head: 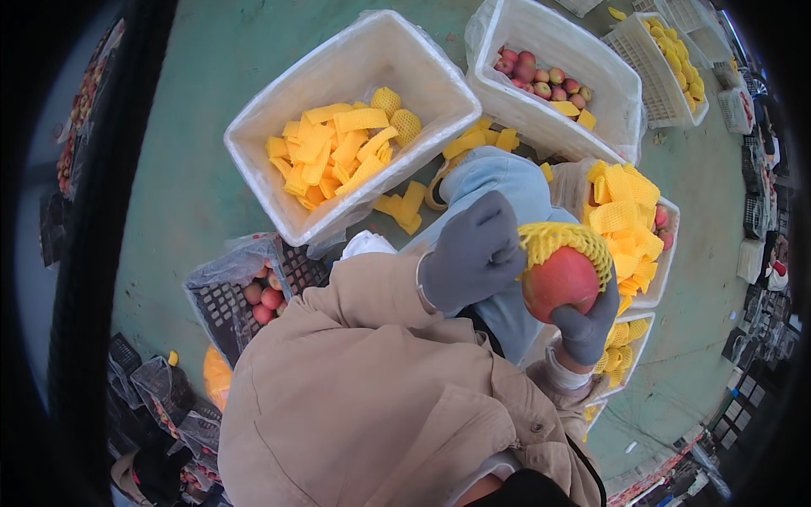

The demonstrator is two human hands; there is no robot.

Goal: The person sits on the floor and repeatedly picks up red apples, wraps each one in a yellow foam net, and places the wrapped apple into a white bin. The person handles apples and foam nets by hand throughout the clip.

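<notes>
My right hand [586, 326], in a grey glove, holds a red apple [562, 283] from below and its far side. A yellow foam net sleeve [561, 239] covers the apple's upper and right part, leaving the red front bare. Closed in a fist, my grey-gloved left hand [474, 250] has its fingertips at the sleeve's left edge and appears to pinch it. Both hands are above my lap in light blue jeans [497, 174]. Right of the apple, flat yellow foam sleeves [624, 209] are heaped over a white crate [670, 253] that also shows apples.
A white lined crate [253, 158] holds flat foam sleeves and a few netted fruits. Behind it, another white crate [614, 76] holds bare apples. A black crate [212, 314] with apples stands left. Loose sleeves [405, 206] lie on the green floor [190, 190]. A person's cap [161, 475] shows lower left.
</notes>
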